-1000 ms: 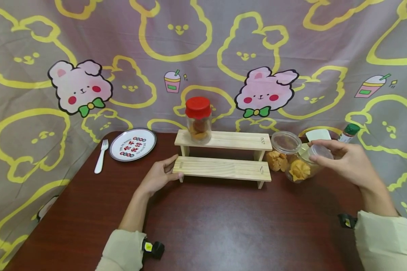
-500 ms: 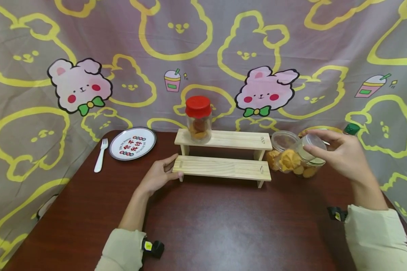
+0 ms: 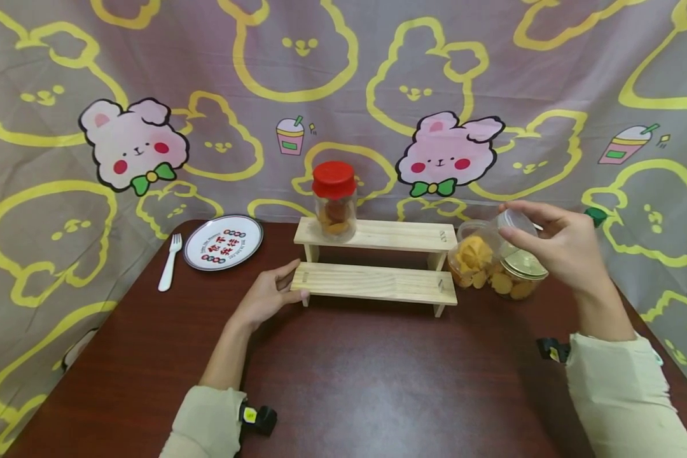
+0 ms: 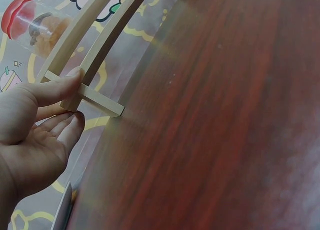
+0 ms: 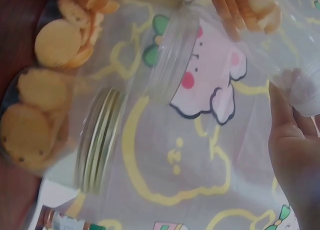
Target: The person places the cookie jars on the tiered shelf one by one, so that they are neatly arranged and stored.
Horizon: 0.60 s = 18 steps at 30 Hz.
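My left hand grips the left end of the lower step of a two-tier wooden shelf, thumb on top and fingers beneath, as the left wrist view shows. My right hand holds a clear jar of cookies by its translucent lid. The jar is tilted, its cookie end pointing left toward the shelf's right end. In the right wrist view, this jar of cookies is raised above two standing jars. On the upper step stands a red-lidded jar with cookies inside.
Right of the shelf stand a gold-lidded cookie jar and a clear-lidded cookie jar, partly hidden by the held one. A green-capped bottle is behind my right hand. A plate and a white fork lie left.
My right hand has carried the cookie jar leftward and up, off the gold-lidded jar's front to near the shelf's right end. My left hand stays on the shelf.
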Tool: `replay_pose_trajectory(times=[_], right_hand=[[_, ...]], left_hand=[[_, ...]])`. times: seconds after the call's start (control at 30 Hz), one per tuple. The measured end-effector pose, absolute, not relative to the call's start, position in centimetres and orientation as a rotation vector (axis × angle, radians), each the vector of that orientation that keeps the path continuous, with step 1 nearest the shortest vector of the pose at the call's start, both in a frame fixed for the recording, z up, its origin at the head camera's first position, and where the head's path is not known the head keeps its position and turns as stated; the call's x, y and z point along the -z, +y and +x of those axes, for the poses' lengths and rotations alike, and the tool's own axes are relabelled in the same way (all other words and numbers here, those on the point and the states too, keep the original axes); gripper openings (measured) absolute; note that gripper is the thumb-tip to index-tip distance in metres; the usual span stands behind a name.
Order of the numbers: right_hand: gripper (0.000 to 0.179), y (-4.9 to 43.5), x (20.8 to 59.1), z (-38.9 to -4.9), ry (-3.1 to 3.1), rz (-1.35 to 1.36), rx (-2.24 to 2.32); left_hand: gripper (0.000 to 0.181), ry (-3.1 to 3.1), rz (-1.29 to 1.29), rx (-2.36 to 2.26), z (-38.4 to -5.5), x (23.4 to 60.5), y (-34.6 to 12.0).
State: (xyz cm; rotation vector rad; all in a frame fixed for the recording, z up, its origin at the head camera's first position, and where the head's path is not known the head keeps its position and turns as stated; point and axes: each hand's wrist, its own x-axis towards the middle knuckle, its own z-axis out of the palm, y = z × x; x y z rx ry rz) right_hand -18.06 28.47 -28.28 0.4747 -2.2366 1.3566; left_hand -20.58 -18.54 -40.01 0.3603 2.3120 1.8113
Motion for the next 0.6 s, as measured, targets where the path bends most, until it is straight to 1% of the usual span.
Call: replay_pose_trajectory(times=[0.33,0.6], right_hand=[[0.037,26.3,27.8,-19.1,-2.191,0.401,-1.298],[0.039,24.9,27.6,-19.9,-2.181,0.397,-1.272]], left_hand=[[0.078,2.307,0.367,-1.815,-20.4,39.8,-18.4],[0.078,2.308,0.354,-1.816,-20.4,39.8,-18.4]])
